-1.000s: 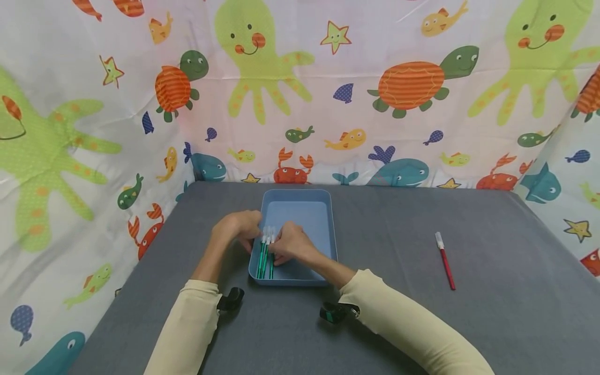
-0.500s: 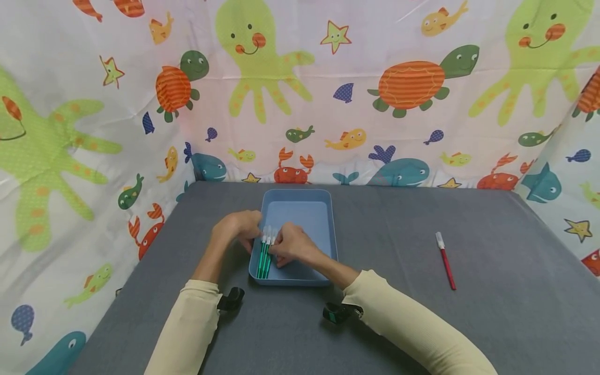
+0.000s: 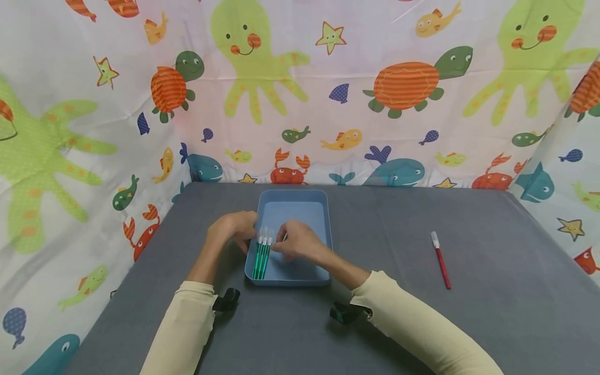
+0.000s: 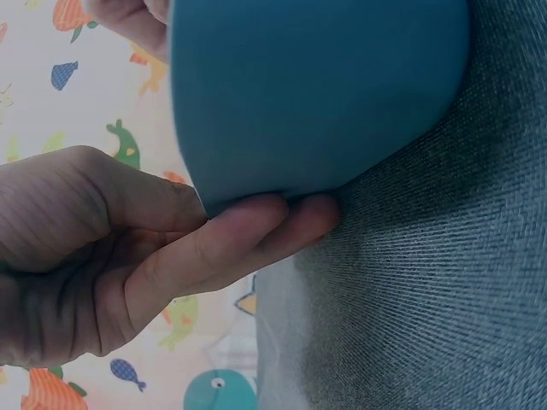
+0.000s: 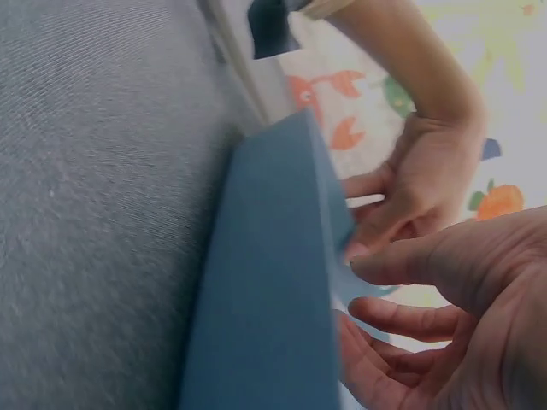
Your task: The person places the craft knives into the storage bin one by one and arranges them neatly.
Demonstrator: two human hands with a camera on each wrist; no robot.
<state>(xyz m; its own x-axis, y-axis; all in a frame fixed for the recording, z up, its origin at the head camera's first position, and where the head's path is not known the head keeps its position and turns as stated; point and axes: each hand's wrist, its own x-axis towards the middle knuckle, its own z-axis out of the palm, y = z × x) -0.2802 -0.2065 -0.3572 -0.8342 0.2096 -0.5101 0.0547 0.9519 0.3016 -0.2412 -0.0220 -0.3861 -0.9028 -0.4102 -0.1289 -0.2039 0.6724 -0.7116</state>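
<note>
A light blue tray (image 3: 307,211) lies on the grey table. Along its left side several slim, shiny green pen-like sticks (image 3: 262,260) lie close together, their clear-and-white capped ends pointing away. My left hand (image 3: 233,227) pinches the tray's left wall; in the left wrist view the thumb of the left hand (image 4: 102,231) is at the rim and two fingers press the outside. My right hand (image 3: 300,240) is inside the tray, just right of the sticks. In the right wrist view, the thumb and fingers of the right hand (image 5: 479,316) are parted, with nothing visible between them.
A red stick with a white cap (image 3: 441,264) lies on the table (image 3: 384,323) to the right of the tray. A curtain printed with sea animals (image 3: 309,78) hangs behind and at both sides. Each wrist wears a black band.
The right hand brought the rightmost green stick leftward against the others, then let go and moved slightly right. The left hand has kept its place on the tray. The head view has shifted slightly.
</note>
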